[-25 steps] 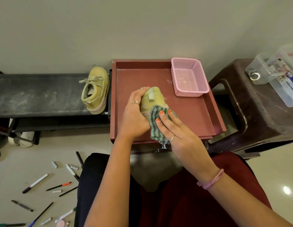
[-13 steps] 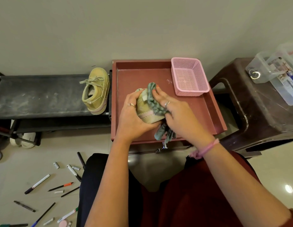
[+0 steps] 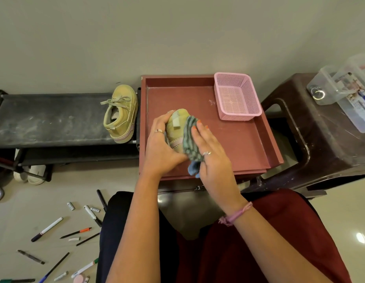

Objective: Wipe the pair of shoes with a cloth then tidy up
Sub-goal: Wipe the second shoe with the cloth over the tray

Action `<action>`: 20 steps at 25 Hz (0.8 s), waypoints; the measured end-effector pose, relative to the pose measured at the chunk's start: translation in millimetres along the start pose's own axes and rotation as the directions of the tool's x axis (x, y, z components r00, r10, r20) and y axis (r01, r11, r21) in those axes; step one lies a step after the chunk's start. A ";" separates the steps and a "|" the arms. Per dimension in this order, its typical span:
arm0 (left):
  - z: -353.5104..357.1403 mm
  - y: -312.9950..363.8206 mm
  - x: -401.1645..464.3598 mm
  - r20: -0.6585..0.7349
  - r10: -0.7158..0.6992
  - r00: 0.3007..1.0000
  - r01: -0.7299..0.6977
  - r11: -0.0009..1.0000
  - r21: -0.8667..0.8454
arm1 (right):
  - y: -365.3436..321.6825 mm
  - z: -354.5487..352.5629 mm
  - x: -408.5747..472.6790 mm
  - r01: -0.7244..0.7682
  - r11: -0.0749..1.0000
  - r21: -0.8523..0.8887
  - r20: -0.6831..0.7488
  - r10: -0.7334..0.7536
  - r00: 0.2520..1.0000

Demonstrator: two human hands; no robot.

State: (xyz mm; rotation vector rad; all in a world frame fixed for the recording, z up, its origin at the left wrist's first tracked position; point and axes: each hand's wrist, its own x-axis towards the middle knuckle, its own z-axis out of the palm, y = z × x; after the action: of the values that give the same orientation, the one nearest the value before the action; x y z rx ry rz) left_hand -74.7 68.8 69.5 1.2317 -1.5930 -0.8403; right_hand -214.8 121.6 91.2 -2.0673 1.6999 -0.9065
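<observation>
- Left hand (image 3: 161, 146) grips 1 shoe (image 3: 177, 127) above the red tray (image 3: 245, 144), likely steadying it for wiping.
- Right hand (image 3: 208, 148), fingers nearly straight, presses the striped cloth (image 3: 190, 141) against its side.
- The other shoe (image 3: 121, 113) rests on the black rack (image 3: 51, 117).

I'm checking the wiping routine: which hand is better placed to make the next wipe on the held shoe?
Right. The right hand already presses the cloth against the shoe, while the left hand grips that shoe and likely must steady it.
</observation>
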 end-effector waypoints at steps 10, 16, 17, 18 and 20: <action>-18.3 -6.6 -5.3 -0.089 -0.083 0.993 0.081 0.996 -0.022 | -19.1 -1.0 -10.2 0.320 0.863 -0.391 0.258 -0.231 0.938; -17.4 -9.5 -9.7 0.021 -0.031 0.999 0.031 1.000 0.002 | -51.5 -21.6 49.6 0.057 0.923 -0.379 0.430 0.121 0.895; -16.5 -8.9 -10.0 0.029 -0.028 0.999 0.027 1.000 0.015 | -53.5 -27.3 58.8 0.041 0.924 -0.381 0.445 0.144 0.884; -16.1 -7.7 -9.6 0.025 -0.027 0.999 0.026 0.999 0.021 | -54.4 -28.2 60.3 0.061 0.916 -0.396 0.441 0.131 0.888; -17.6 -6.4 -7.4 0.003 -0.029 1.000 0.029 0.999 0.013 | -54.9 -18.7 41.2 0.190 0.858 -0.477 0.405 0.023 0.914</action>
State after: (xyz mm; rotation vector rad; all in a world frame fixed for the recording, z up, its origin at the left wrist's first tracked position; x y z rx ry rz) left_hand -55.5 74.6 67.8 1.2659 -1.5886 -0.8516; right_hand -181.3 98.3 149.5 -2.4530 1.7478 -0.0095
